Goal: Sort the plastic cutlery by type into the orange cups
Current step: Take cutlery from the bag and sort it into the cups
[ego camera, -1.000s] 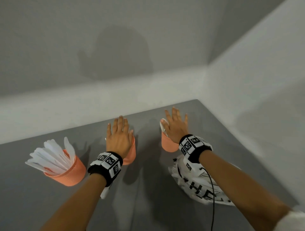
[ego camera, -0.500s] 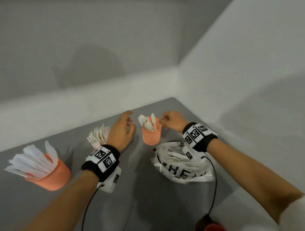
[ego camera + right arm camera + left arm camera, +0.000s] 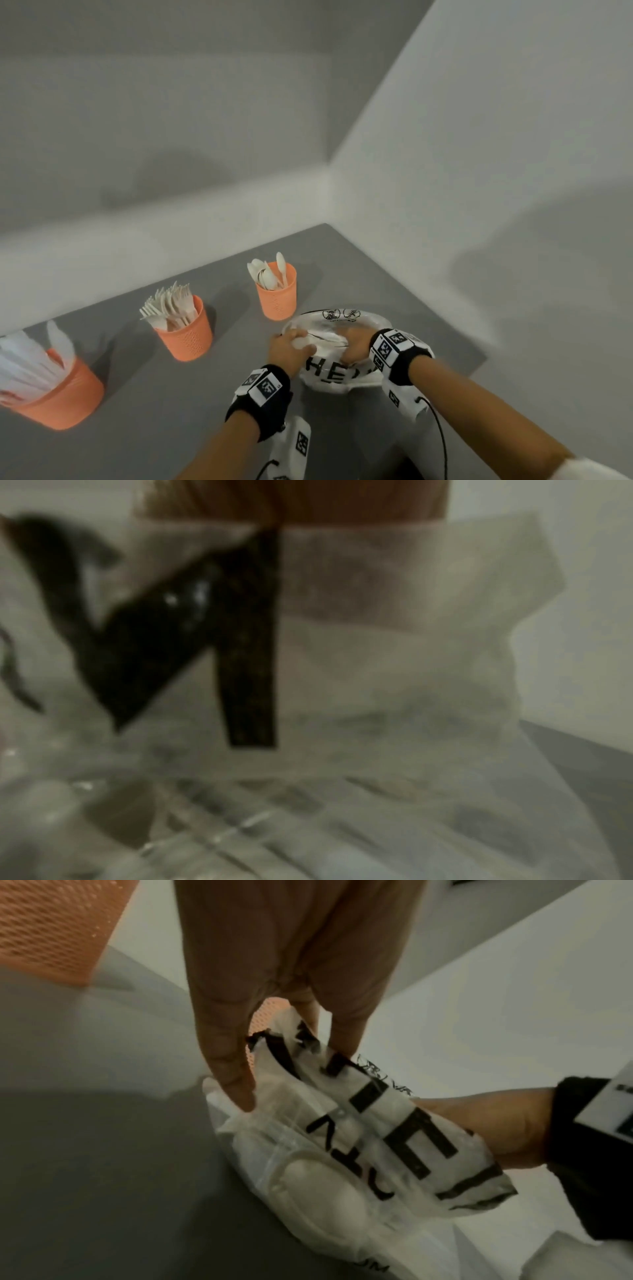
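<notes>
Three orange cups stand in a row on the grey table. The left cup (image 3: 58,397) holds white knives, the middle cup (image 3: 186,334) forks, the right cup (image 3: 276,296) spoons. A clear plastic bag (image 3: 337,371) with black lettering lies in front of the spoon cup. My left hand (image 3: 291,346) pinches the bag's (image 3: 383,1137) left edge between thumb (image 3: 232,1074) and fingers. My right hand (image 3: 356,342) reaches into the bag's mouth, and the plastic hides its fingers. White cutlery (image 3: 325,1191) shows through the bag.
The grey table (image 3: 154,428) sits in a corner, with white walls at the back and on the right. Its right edge (image 3: 479,359) runs just past the bag. A cable (image 3: 442,442) hangs from my right wrist.
Both hands came back from the cups to the bag. My left hand took hold of its edge and my right hand went inside. The head view swung left and down.
</notes>
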A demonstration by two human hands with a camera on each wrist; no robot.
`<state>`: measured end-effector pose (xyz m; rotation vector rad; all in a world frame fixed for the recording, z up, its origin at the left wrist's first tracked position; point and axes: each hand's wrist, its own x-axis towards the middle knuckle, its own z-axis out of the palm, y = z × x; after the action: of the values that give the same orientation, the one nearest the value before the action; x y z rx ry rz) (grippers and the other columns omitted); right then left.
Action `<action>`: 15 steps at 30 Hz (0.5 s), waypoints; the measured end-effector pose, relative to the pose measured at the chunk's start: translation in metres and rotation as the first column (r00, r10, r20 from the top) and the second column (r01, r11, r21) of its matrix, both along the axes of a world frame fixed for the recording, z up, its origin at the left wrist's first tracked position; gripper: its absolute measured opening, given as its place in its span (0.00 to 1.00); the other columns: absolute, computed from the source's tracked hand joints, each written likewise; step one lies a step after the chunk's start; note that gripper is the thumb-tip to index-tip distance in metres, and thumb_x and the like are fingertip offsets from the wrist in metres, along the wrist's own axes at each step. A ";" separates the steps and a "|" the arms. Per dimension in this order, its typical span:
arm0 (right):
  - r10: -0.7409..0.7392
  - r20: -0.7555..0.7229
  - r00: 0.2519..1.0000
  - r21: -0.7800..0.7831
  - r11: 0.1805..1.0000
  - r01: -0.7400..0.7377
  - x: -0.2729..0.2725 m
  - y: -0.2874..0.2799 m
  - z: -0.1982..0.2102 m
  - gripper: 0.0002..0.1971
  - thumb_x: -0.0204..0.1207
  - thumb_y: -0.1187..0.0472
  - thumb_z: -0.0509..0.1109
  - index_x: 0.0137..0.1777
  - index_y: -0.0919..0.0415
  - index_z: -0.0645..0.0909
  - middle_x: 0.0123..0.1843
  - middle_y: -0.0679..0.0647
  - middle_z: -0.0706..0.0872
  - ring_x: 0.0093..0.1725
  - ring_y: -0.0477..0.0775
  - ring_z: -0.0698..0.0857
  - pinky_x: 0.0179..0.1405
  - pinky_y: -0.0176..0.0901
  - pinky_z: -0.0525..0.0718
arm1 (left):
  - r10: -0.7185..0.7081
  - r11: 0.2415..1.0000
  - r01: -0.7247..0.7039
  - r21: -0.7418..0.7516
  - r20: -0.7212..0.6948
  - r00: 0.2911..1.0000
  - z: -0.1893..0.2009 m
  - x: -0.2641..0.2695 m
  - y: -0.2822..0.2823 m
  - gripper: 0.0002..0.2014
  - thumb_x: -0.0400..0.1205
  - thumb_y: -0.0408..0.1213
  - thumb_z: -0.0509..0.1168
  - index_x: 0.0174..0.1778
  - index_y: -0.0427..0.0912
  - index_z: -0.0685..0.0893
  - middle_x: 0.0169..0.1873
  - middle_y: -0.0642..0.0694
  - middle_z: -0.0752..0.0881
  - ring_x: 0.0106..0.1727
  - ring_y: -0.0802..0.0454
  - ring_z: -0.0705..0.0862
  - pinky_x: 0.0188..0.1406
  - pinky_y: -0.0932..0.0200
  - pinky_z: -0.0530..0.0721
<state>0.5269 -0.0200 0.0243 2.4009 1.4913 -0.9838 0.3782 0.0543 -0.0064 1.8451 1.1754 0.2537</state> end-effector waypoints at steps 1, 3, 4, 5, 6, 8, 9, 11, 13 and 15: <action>-0.002 -0.014 1.000 -0.007 1.000 0.002 0.000 0.002 -0.001 0.32 0.72 0.57 0.72 0.76 0.57 0.68 0.70 0.58 0.79 0.69 0.58 0.77 0.68 0.46 0.75 | 0.024 1.000 -0.025 -0.020 -0.016 1.000 -0.001 0.001 -0.002 0.20 0.73 0.32 0.71 0.62 0.43 0.82 0.66 0.35 0.76 0.64 0.39 0.78 0.60 0.56 0.80; -0.007 -0.054 0.999 -0.004 1.000 0.007 0.003 0.008 -0.005 0.38 0.67 0.54 0.75 0.77 0.52 0.66 0.71 0.54 0.78 0.70 0.58 0.76 0.70 0.50 0.75 | 0.020 0.999 -0.022 -0.028 -0.062 0.998 0.002 0.000 -0.006 0.22 0.73 0.28 0.68 0.64 0.43 0.79 0.66 0.35 0.75 0.62 0.38 0.80 0.55 0.58 0.82; 0.001 -0.057 0.998 0.005 1.000 -0.001 0.008 0.014 -0.013 0.40 0.62 0.52 0.78 0.76 0.49 0.67 0.71 0.52 0.78 0.69 0.58 0.76 0.70 0.52 0.76 | 0.002 1.000 -0.003 -0.016 -0.076 0.997 0.002 -0.001 -0.007 0.23 0.73 0.27 0.67 0.66 0.43 0.79 0.66 0.35 0.75 0.62 0.39 0.80 0.56 0.59 0.81; 0.015 -0.058 0.998 0.001 1.000 -0.015 0.015 0.020 -0.025 0.42 0.57 0.48 0.79 0.74 0.45 0.69 0.71 0.51 0.78 0.69 0.58 0.77 0.70 0.54 0.76 | -0.019 1.000 0.019 -0.004 -0.074 0.997 0.005 -0.003 -0.008 0.24 0.73 0.25 0.65 0.66 0.43 0.78 0.66 0.35 0.76 0.62 0.39 0.80 0.58 0.58 0.81; 0.039 -0.062 0.997 -0.002 0.999 -0.039 0.021 0.025 -0.036 0.45 0.52 0.44 0.80 0.73 0.41 0.69 0.70 0.50 0.79 0.70 0.58 0.76 0.70 0.55 0.75 | -0.039 0.999 0.040 0.005 -0.072 0.997 0.007 -0.005 -0.009 0.25 0.74 0.24 0.64 0.67 0.42 0.78 0.67 0.36 0.76 0.63 0.40 0.80 0.59 0.58 0.80; 0.082 -0.066 0.995 -0.011 0.997 -0.082 0.018 0.027 -0.044 0.51 0.48 0.38 0.78 0.75 0.41 0.65 0.73 0.49 0.75 0.73 0.56 0.71 0.73 0.55 0.71 | -0.075 0.997 0.076 0.012 -0.067 0.995 0.012 -0.012 -0.008 0.26 0.73 0.21 0.62 0.68 0.40 0.77 0.67 0.38 0.77 0.66 0.41 0.78 0.61 0.61 0.76; 0.107 -0.055 0.993 -0.006 0.994 -0.107 0.008 0.021 -0.035 0.52 0.50 0.37 0.78 0.77 0.43 0.62 0.75 0.49 0.72 0.75 0.56 0.69 0.75 0.54 0.68 | -0.089 0.996 0.090 0.014 -0.062 0.994 0.015 -0.015 -0.007 0.26 0.73 0.21 0.61 0.68 0.40 0.78 0.67 0.38 0.77 0.67 0.42 0.78 0.62 0.62 0.75; 0.116 -0.038 0.992 0.033 0.993 -0.115 -0.003 0.014 -0.027 0.47 0.59 0.38 0.77 0.78 0.49 0.63 0.75 0.51 0.72 0.75 0.56 0.70 0.75 0.51 0.67 | -0.109 0.993 0.111 0.037 -0.055 0.993 0.020 -0.021 -0.004 0.26 0.72 0.22 0.62 0.67 0.41 0.79 0.66 0.36 0.77 0.67 0.41 0.78 0.65 0.61 0.73; 0.069 -0.064 0.996 0.067 0.996 -0.065 -0.008 0.013 -0.030 0.42 0.62 0.40 0.77 0.75 0.54 0.68 0.71 0.52 0.76 0.72 0.56 0.74 0.72 0.49 0.70 | -0.136 0.988 0.139 0.062 -0.060 0.989 0.023 -0.025 -0.003 0.26 0.71 0.23 0.62 0.66 0.42 0.80 0.64 0.36 0.77 0.66 0.39 0.78 0.68 0.58 0.74; 0.023 -0.131 0.991 0.101 0.995 -0.010 -0.010 0.014 -0.030 0.39 0.60 0.38 0.77 0.70 0.54 0.74 0.66 0.52 0.81 0.68 0.56 0.77 0.70 0.50 0.74 | -0.140 0.985 0.147 0.086 -0.079 0.987 0.028 -0.028 -0.003 0.26 0.73 0.23 0.62 0.68 0.42 0.78 0.64 0.37 0.75 0.67 0.41 0.76 0.70 0.58 0.70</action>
<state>0.5166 -0.0063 -0.0056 2.4287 1.6394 -1.1098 0.3506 0.0518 0.0217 2.0243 1.0892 0.1618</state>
